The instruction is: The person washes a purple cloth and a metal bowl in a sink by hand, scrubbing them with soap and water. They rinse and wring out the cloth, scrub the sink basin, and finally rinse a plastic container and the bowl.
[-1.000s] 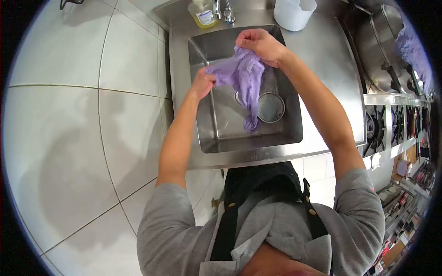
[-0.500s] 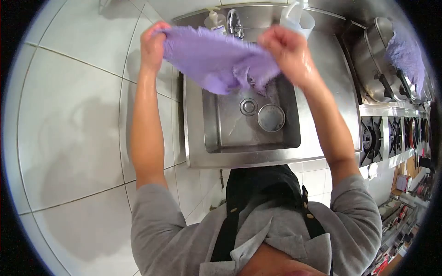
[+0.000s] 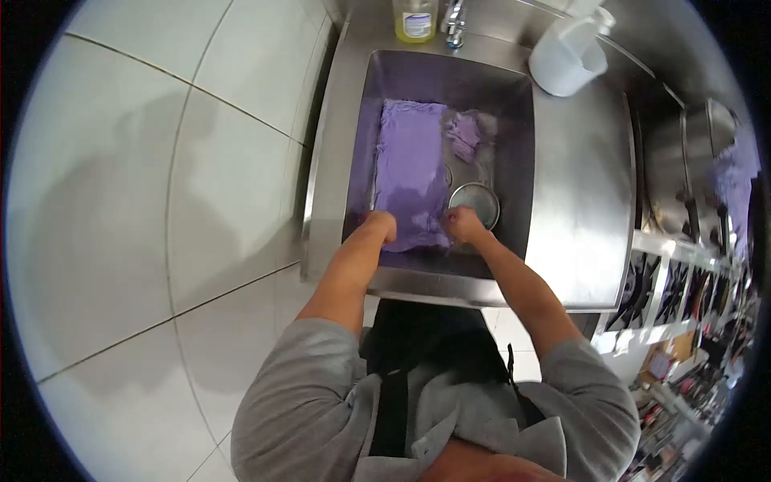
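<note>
A purple cloth (image 3: 411, 153) hangs spread out flat in the metal sink (image 3: 520, 169), its long side running away from me. My left hand (image 3: 381, 226) is closed on its near left edge. Opposite it, my right hand (image 3: 462, 223) is closed at the near right edge, beside a round metal dish (image 3: 482, 201) on the sink floor. A smaller crumpled purple cloth (image 3: 463, 135) lies on the right of the sink bottom. The drain is mostly hidden by the large cloth.
Behind the sink stand a faucet (image 3: 455, 28) and a bottle of yellow liquid (image 3: 415, 22). A white plastic jug (image 3: 562, 60) is on the right counter. Farther right are a large metal pot (image 3: 671, 169) with a purple cloth over it and stove burners (image 3: 634, 293). A tiled wall (image 3: 104, 201) borders the left.
Both hands have come down and toward me with the purple cloth, from above the sink's far side into the basin. The smaller cloth now shows separately. The camera view has shifted.
</note>
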`<state>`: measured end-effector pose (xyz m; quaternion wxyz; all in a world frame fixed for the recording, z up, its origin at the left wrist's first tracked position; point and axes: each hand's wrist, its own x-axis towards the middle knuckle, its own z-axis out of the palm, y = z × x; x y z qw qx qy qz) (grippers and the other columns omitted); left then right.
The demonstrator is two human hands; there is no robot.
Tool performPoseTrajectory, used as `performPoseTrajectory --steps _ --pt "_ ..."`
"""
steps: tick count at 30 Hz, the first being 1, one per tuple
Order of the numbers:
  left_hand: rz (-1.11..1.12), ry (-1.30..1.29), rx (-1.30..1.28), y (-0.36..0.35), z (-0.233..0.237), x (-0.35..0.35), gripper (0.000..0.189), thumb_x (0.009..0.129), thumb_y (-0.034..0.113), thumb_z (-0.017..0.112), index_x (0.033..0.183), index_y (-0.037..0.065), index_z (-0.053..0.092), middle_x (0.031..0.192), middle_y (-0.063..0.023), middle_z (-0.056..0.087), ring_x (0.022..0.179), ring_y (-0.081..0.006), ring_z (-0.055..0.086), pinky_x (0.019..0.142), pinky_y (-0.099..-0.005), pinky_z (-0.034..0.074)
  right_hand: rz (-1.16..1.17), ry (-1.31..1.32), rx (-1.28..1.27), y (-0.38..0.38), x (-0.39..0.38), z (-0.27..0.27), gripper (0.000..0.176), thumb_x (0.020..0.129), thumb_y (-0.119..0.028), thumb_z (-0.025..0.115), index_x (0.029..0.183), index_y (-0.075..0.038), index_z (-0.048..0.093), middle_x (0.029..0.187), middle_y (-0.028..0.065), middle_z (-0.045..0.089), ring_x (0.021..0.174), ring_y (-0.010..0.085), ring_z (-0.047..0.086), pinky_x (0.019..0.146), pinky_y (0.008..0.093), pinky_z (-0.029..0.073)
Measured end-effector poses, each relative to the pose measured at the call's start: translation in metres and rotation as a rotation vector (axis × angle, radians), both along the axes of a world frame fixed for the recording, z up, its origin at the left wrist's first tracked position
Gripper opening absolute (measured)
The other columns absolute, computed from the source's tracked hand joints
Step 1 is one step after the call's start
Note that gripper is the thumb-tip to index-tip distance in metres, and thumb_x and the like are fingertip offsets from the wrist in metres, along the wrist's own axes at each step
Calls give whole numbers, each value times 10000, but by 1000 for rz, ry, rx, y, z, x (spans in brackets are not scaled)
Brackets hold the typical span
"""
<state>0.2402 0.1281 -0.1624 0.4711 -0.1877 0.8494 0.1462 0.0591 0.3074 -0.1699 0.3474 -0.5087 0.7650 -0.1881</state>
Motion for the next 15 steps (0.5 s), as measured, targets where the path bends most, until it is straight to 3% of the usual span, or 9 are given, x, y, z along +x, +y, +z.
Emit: performPoseTrajectory --steps 1,2,5,6,7,9,10,13,15 --pt "167 113 40 -5 -22 -19 319 759 167 568 1036 47 672 1129 -193 623 1064 -356 596 883 -445 492 22 11 14 5 -14 -22 306 776 -256 625 983 -32 612 944 240 621 868 404 601 761 466 483" --pt "333 221 84 -9 -45 -37 307 753 134 577 1030 38 670 1126 -196 624 1061 -356 598 877 -443 495 -119 169 16 16 -24 -45 411 769 -285 627 1092 -38 569 1088 270 552 998 427 537 842 477 449" --pt "621 575 -119 -40 -49 -109 261 770 109 569 992 -5 649 1085 -213 627 1021 -348 611 857 -448 498 -255 357 68 28 -27 -63 617 752 -317 638 1273 -41 455 1314 305 379 1204 468 374 982 503 352" --pt "555 663 -105 -56 -74 -130 283 782 102 552 1036 8 633 1123 -204 612 1072 -366 579 882 -436 485 -264 359 112 31 -20 -58 716 742 -319 648 1344 -36 384 1396 310 274 1280 487 276 1041 518 289" --pt "622 768 -173 -70 -116 -153 410 820 179 555 1206 41 554 1307 -202 493 1245 -375 436 995 -499 386 -263 383 139 31 -19 -56 716 742 -319 648 1344 -36 384 1396 310 274 1280 487 276 1041 518 289" --pt "734 852 -482 -79 -121 -177 548 880 302 516 1375 97 398 1458 -162 319 1371 -353 236 1064 -590 225 -209 394 234 31 -18 -58 771 714 -336 677 1348 -20 375 1416 288 254 1300 475 250 1069 527 246" --pt "750 851 -455 -81 -132 -185 548 880 302 516 1375 97 398 1458 -162 319 1371 -353 236 1064 -590 225 -203 408 259 24 -18 -60 771 714 -336 677 1348 -20 375 1416 288 254 1300 475 250 1069 527 246" --pt "644 882 -501 -96 -154 -195 601 924 402 429 1445 142 281 1519 -99 211 1412 -332 109 1068 -643 113 -171 465 499 6 -21 -67 797 683 -337 707 1342 -24 385 1420 288 251 1303 490 233 1064 535 257" --pt "-5 1053 -310 -110 -165 -186 578 944 412 381 1446 147 275 1522 -58 219 1409 -342 119 1072 -638 110 -68 425 605 1 -23 -67 796 663 -307 721 1338 -36 397 1436 288 211 1315 502 197 1058 567 253"
